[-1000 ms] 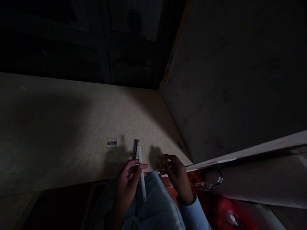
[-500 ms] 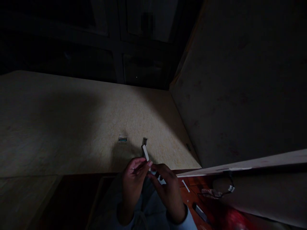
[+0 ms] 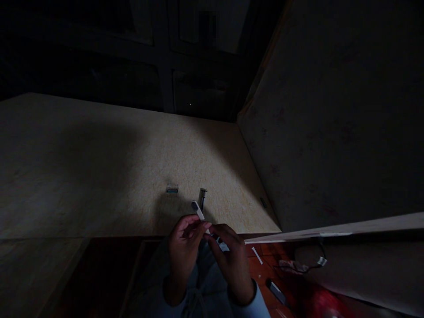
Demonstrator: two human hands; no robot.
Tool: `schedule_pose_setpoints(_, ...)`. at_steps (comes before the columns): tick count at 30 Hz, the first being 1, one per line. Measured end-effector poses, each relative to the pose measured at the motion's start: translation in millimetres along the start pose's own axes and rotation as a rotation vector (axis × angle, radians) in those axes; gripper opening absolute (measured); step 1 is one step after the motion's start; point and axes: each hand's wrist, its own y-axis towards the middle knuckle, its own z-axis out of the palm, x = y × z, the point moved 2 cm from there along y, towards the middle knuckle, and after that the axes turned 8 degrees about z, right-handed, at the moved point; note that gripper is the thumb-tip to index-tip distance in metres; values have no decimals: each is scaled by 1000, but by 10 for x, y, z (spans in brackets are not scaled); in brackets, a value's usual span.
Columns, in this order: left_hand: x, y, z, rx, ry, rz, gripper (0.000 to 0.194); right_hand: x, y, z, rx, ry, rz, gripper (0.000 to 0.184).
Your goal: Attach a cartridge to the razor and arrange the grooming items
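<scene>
At lower centre of the frame, the left hand (image 3: 184,243) pinches a slim pale stick (image 3: 199,212); the right hand (image 3: 232,256) meets it near its lower end, grip unclear. Just above, a metal tool (image 3: 202,194) and small clear case (image 3: 172,188) lie on the counter (image 3: 212,163)

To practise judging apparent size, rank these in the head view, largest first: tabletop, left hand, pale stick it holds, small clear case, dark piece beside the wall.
1. Tabletop
2. Left hand
3. Pale stick, partly hidden
4. Small clear case
5. Dark piece
</scene>
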Motion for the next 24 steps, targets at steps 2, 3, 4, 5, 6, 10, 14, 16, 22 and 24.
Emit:
schedule_pose_setpoints(2,8,6,-8,13,7,-7,34,8,6,-8,5,5,12,22)
schedule_pose_setpoints(3,13,7,-11,21,5,-9,34,12,8,-13,7,4,17,22)
schedule_pose_setpoints(4,18,8,-12,32,1,-14,35,15,9,-17,8,2,21,23)
schedule_pose_setpoints(5,25,7,-12,42,-3,-19,35,16,8,-20,8,-2,25,23)
schedule_pose_setpoints(6,33,4,-10,52,-7,-23,34,16,7,-22,4,-5,27,24)
schedule_pose_setpoints(10,70,-32,20,89,-14,-21,33,-8,-1,-30,-51,-37,40,22)
schedule_pose_setpoints(14,95,-75,62,97,-25,-13,30,-34,-3,-52,-76,-80,30,19)
schedule_pose_setpoints(16,93,-87,77,108,-23,-24,30,-39,3,-72,-73,-89,32,20)
schedule_pose_setpoints(22,74,-90,87,169,-37,-125,40,-179,65,-200,-65,-96,99,25)
schedule_pose_setpoints(24,83,-80,71,168,-30,-125,43,-321,123,-319,-125,-123,135,31)
